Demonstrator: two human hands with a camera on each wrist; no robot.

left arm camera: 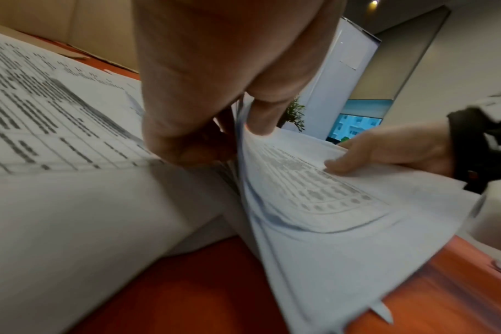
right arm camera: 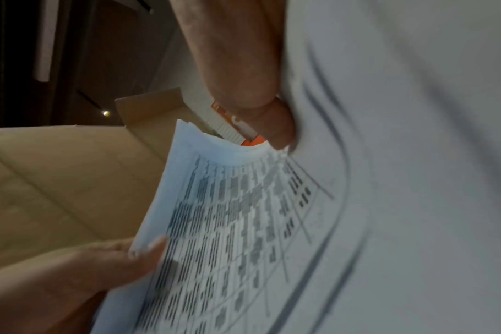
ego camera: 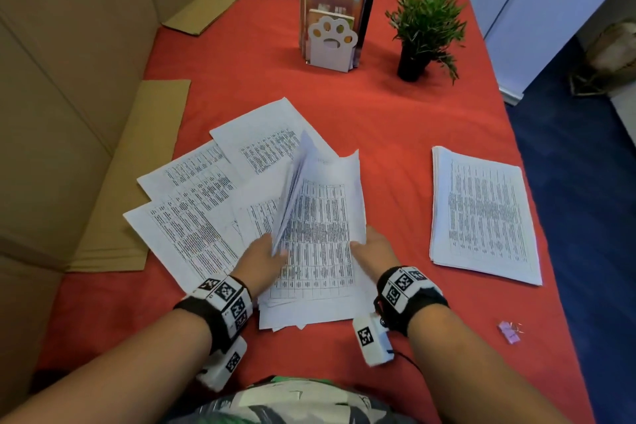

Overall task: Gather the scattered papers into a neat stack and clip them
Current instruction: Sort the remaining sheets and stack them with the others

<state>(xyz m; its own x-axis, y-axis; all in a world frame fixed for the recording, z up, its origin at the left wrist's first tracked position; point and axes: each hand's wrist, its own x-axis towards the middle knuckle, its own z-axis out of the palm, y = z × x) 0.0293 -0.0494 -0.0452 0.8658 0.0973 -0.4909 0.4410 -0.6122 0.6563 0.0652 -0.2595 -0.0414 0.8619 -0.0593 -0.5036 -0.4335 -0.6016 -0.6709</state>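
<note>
Several printed sheets (ego camera: 192,217) lie fanned out on the red tablecloth (ego camera: 395,134), left of centre. Both hands hold a bundle of sheets (ego camera: 320,227) over them, its far end lifted and some pages curling up. My left hand (ego camera: 272,249) grips the bundle's left edge, thumb on top and fingers beneath (left arm camera: 200,140). My right hand (ego camera: 364,244) pinches the right edge, thumb on the top page (left arm camera: 386,151). A squared stack of papers (ego camera: 481,217) lies to the right. A small pale purple binder clip (ego camera: 509,332) sits near the right front.
A white paw-shaped bookend with books (ego camera: 332,41) and a potted plant (ego camera: 423,31) stand at the back. Flat cardboard sheets (ego camera: 137,182) and a tall cardboard wall (ego camera: 51,113) line the left side. The table's right edge drops to a blue floor (ego camera: 585,182).
</note>
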